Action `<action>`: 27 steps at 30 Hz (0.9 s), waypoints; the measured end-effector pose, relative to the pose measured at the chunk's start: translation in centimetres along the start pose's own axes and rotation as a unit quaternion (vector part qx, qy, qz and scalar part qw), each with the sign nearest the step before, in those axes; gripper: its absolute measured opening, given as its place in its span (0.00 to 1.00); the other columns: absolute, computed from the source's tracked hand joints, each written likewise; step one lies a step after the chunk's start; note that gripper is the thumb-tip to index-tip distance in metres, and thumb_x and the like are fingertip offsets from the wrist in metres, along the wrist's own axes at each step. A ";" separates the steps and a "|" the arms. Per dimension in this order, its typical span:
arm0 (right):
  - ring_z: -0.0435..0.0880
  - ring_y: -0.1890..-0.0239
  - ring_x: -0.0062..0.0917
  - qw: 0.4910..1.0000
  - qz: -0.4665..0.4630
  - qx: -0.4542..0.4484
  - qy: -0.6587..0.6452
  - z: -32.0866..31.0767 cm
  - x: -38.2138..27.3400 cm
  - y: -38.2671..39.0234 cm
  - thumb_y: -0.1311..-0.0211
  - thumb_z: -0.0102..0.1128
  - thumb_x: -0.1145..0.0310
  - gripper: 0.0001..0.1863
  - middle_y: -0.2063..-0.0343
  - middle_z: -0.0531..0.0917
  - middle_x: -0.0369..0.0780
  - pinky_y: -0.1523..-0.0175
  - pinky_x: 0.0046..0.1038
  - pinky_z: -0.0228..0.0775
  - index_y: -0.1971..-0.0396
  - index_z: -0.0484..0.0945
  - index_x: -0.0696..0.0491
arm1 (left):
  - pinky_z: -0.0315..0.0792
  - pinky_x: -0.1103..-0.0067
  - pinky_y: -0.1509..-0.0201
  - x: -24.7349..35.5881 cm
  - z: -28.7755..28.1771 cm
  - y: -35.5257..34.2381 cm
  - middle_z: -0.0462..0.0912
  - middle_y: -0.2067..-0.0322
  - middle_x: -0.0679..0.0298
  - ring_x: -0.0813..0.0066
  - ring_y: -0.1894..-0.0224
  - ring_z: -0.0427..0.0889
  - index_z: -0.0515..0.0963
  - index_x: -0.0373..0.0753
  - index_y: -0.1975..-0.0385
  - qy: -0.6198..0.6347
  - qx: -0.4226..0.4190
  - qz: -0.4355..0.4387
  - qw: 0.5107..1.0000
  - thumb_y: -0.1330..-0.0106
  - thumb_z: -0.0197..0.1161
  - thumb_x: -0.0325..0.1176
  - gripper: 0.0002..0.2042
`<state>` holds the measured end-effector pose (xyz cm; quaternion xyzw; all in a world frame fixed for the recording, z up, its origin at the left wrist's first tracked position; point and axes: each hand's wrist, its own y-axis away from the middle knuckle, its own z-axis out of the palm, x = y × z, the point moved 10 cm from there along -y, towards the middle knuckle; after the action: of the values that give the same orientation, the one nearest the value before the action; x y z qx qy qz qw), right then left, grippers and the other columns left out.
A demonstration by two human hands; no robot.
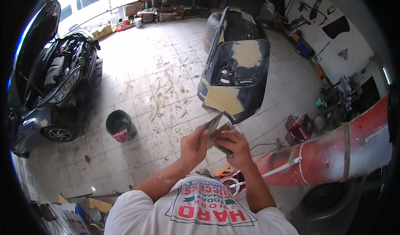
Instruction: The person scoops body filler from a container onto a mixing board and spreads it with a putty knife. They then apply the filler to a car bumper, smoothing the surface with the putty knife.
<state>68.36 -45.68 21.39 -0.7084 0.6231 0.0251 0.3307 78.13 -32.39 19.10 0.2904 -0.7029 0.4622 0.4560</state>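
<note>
My left hand [194,145] is closed round a thin, flat putty spreader [214,122], its dark blade tilted upward. Close beside it, my right hand [236,142] grips a second flat spreader [223,150], partly hidden by the fingers. The two blades meet or overlap between my hands; whether they touch I cannot tell. Just beyond them lies a dark blue car bumper [259,78] with dried-looking beige filler patches [225,99] on its surface.
A dark green bucket [109,124] with a pink cloth [121,136] over its rim stands at left. A car with its hood raised [37,39] is far left. A red-and-white painted panel [325,151] crosses the right side. A tire [212,24] rests behind the bumper.
</note>
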 end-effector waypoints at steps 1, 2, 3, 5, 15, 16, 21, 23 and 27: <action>0.81 0.40 0.33 1.000 -0.010 0.016 -0.017 0.4 -0.5 0.4 0.62 0.66 0.81 0.32 0.47 0.86 0.31 0.42 0.41 0.68 0.50 0.90 0.43 | 0.77 0.75 0.71 0.3 -0.1 -0.4 0.84 0.75 0.49 0.69 0.76 0.87 0.82 0.34 0.44 -0.010 0.006 0.006 1.000 0.22 0.61 0.28 0.12; 0.81 0.40 0.33 1.000 -0.001 0.003 -0.016 1.2 -0.3 0.7 0.62 0.66 0.81 0.33 0.46 0.86 0.30 0.42 0.41 0.68 0.49 0.90 0.43 | 0.76 0.76 0.71 0.6 -0.4 -0.7 0.83 0.76 0.50 0.72 0.76 0.86 0.82 0.34 0.45 -0.027 0.015 0.013 0.999 0.22 0.61 0.28 0.11; 0.80 0.40 0.32 0.999 -0.018 0.013 -0.028 1.5 -0.8 1.3 0.62 0.67 0.80 0.33 0.46 0.86 0.29 0.43 0.41 0.68 0.49 0.89 0.44 | 0.75 0.76 0.71 0.5 -0.7 -1.2 0.83 0.76 0.51 0.74 0.77 0.84 0.83 0.33 0.46 -0.052 0.023 0.009 0.998 0.22 0.61 0.29 0.11; 0.80 0.40 0.33 0.999 0.005 -0.027 -0.040 2.5 -0.5 2.2 0.62 0.68 0.79 0.33 0.45 0.85 0.31 0.39 0.43 0.68 0.48 0.89 0.43 | 0.74 0.78 0.72 0.5 -1.6 -2.1 0.83 0.77 0.56 0.80 0.76 0.80 0.83 0.33 0.48 0.011 0.056 0.020 0.998 0.21 0.60 0.29 0.10; 0.72 0.30 0.52 0.984 0.026 0.130 -0.120 0.8 2.3 2.6 0.61 0.61 0.92 0.40 0.39 0.75 0.47 0.28 0.50 0.69 0.43 0.81 0.44 | 0.84 0.74 0.52 -8.1 3.2 0.8 0.87 0.50 0.59 0.72 0.53 0.87 0.77 0.33 0.41 0.430 0.019 -0.387 0.815 0.17 0.57 0.38 0.16; 0.72 0.30 0.50 0.992 0.052 0.083 -0.085 1.4 3.7 2.8 0.60 0.61 0.92 0.39 0.38 0.76 0.45 0.28 0.52 0.67 0.43 0.82 0.44 | 0.83 0.75 0.52 -8.3 2.9 1.4 0.87 0.51 0.59 0.73 0.54 0.87 0.77 0.33 0.41 0.423 0.021 -0.395 0.816 0.17 0.57 0.38 0.16; 0.73 0.30 0.41 0.978 0.183 -0.030 0.092 1.1 7.2 4.9 0.57 0.63 0.84 0.37 0.41 0.80 0.36 0.27 0.61 0.57 0.43 0.86 0.36 | 0.79 0.80 0.57 -7.1 0.4 -1.3 0.89 0.57 0.61 0.80 0.61 0.84 0.80 0.33 0.45 0.348 0.019 -0.235 0.907 0.18 0.59 0.36 0.13; 0.74 0.31 0.40 0.990 0.106 0.023 0.090 -0.1 4.0 4.7 0.58 0.64 0.81 0.34 0.41 0.80 0.36 0.26 0.58 0.57 0.45 0.87 0.41 | 0.77 0.81 0.62 -5.5 -0.2 -2.3 0.89 0.64 0.63 0.84 0.67 0.81 0.81 0.33 0.49 0.218 0.015 -0.133 0.967 0.19 0.60 0.35 0.11; 0.73 0.30 0.39 0.996 0.062 -0.022 0.067 3.4 -0.7 2.8 0.61 0.70 0.73 0.35 0.41 0.80 0.34 0.27 0.61 0.57 0.44 0.87 0.35 | 0.70 0.78 0.74 -2.5 0.1 -3.5 0.84 0.78 0.66 0.87 0.75 0.74 0.82 0.31 0.56 -0.007 -0.010 -0.009 1.000 0.20 0.61 0.34 0.10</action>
<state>66.94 -43.43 17.80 -0.6755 0.6858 0.0120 0.2708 81.99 -33.95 18.13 0.2954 -0.7076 0.4493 0.4584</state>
